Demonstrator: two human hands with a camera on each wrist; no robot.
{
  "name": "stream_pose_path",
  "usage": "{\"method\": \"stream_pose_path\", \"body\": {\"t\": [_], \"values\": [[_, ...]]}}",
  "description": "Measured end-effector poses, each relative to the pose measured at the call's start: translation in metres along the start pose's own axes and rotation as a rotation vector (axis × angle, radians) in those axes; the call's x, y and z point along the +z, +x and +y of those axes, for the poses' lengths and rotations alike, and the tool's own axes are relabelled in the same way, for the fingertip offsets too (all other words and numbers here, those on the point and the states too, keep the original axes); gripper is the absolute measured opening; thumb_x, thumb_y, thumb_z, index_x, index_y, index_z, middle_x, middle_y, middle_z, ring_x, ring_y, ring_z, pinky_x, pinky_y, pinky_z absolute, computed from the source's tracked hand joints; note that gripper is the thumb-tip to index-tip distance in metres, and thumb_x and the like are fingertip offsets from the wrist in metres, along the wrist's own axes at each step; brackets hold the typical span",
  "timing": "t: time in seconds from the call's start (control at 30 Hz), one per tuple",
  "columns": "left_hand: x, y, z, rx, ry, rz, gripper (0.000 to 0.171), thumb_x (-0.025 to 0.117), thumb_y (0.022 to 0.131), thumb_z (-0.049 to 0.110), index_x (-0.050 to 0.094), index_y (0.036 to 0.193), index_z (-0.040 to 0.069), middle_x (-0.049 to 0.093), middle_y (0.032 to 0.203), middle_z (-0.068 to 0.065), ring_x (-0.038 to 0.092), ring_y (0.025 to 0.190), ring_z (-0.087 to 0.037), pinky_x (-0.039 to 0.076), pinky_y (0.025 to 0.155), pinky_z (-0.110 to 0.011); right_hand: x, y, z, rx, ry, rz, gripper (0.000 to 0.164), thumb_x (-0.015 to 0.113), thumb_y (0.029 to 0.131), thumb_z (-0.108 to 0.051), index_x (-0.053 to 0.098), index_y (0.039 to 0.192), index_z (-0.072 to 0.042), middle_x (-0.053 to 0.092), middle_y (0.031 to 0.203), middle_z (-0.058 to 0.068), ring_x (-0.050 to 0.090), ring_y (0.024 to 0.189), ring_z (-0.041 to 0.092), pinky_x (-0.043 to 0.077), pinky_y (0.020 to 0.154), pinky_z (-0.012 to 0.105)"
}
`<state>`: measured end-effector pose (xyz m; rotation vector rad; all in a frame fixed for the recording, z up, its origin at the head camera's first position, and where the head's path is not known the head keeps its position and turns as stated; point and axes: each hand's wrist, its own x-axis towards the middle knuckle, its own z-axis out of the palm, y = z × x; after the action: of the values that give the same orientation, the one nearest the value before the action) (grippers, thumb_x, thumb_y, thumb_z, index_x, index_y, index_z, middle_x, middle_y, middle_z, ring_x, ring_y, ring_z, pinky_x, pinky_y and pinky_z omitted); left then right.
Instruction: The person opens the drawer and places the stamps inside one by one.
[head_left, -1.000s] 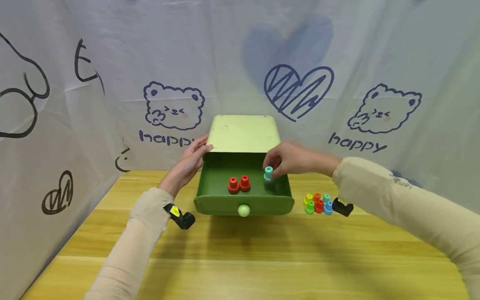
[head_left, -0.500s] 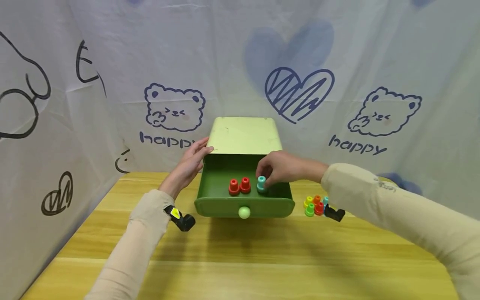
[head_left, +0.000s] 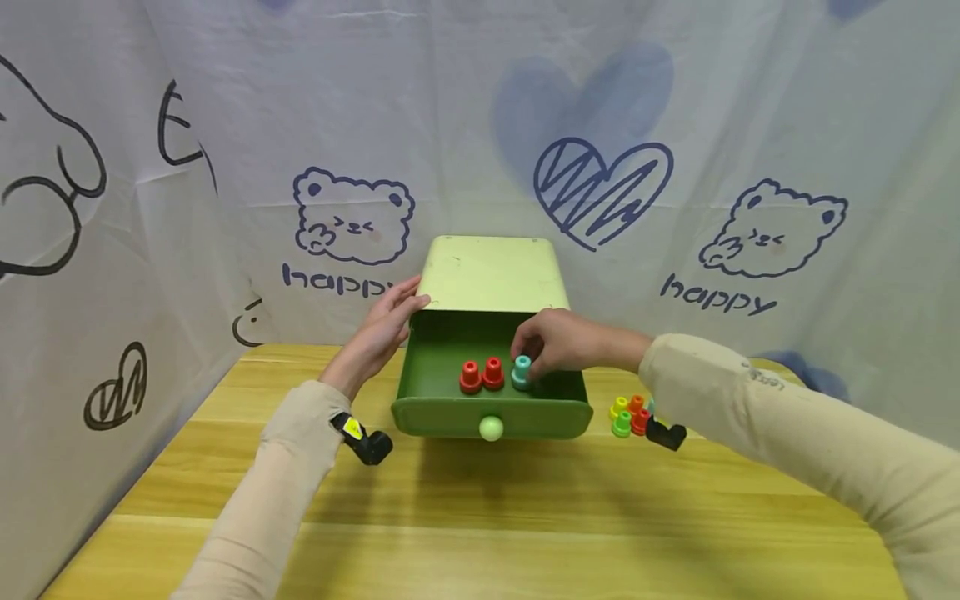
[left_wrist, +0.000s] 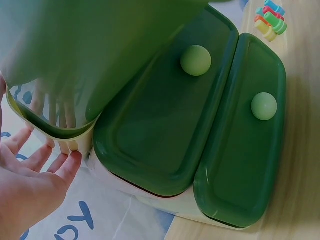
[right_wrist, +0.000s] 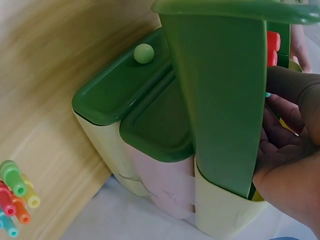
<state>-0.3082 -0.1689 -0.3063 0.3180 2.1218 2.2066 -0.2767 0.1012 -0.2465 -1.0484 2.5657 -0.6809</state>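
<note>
In the head view, the top drawer [head_left: 438, 417] of a small cream cabinet [head_left: 491, 271] is pulled out. Two red toy pegs [head_left: 470, 379] stand upright side by side on its floor. Just right of them, a teal peg [head_left: 521, 373] stands upright, pinched between the thumb and fingers of my right hand [head_left: 568, 340]. My left hand [head_left: 378, 335] rests against the cabinet's left side, its thumb at the top front edge. In the left wrist view, its fingers [left_wrist: 70, 165] lie extended along that side. The drawer wall mostly hides the teal peg in the right wrist view.
Several coloured pegs [head_left: 622, 423] stand clustered on the wooden table [head_left: 480, 533] right of the cabinet, partly covered by the right wrist camera. Two lower green drawers [left_wrist: 160, 120] with round knobs are shut. A printed white curtain [head_left: 465, 108] hangs behind.
My right hand has moved left and down with the teal peg, bringing it to the drawer floor near the red pegs. The left hand has stayed on the cabinet.
</note>
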Motion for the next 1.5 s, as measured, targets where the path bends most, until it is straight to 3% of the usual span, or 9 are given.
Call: {"method": "stream_pose_path", "body": {"t": [0.67,0.97,1.3,1.5], "values": [[0.002,-0.003,0.000,0.005,-0.027,0.002,0.065,0.052,0.098,0.020,0.021,0.154,0.008,0.020,0.158,-0.011,0.019,0.143,-0.027,0.013,0.116,-0.049,0.000,0.000,-0.001,0.007,0.031,0.032,0.022,0.077,0.075,0.002,0.070,0.096,0.001,0.069,0.086,0.003,0.064,0.081,0.016,0.055,0.073,0.027],[0.001,-0.003,0.000,0.002,-0.027,0.004,0.065,0.051,0.098,0.020,0.020,0.154,0.008,0.019,0.158,-0.010,0.018,0.143,-0.026,0.012,0.116,-0.048,-0.002,-0.007,-0.004,-0.005,0.052,0.064,0.028,0.075,0.076,0.004,0.068,0.104,0.005,0.070,0.094,0.008,0.065,0.088,0.020,0.056,0.078,0.030],[0.000,-0.004,0.000,0.003,-0.010,0.004,0.065,0.051,0.098,0.021,0.019,0.154,0.008,0.017,0.159,-0.010,0.015,0.144,-0.027,0.008,0.116,-0.052,0.007,-0.039,-0.030,0.017,0.045,0.330,0.023,0.065,0.092,-0.010,0.067,0.111,0.002,0.068,0.101,0.007,0.062,0.094,0.021,0.053,0.085,0.036],[0.000,-0.001,0.000,0.005,-0.014,-0.001,0.065,0.051,0.099,0.022,0.020,0.154,0.009,0.017,0.159,-0.010,0.017,0.144,-0.026,0.013,0.116,-0.048,0.023,-0.068,-0.044,-0.055,0.111,0.468,0.016,0.065,0.092,-0.009,0.070,0.106,-0.003,0.069,0.096,0.002,0.062,0.088,0.016,0.054,0.074,0.031]]}}
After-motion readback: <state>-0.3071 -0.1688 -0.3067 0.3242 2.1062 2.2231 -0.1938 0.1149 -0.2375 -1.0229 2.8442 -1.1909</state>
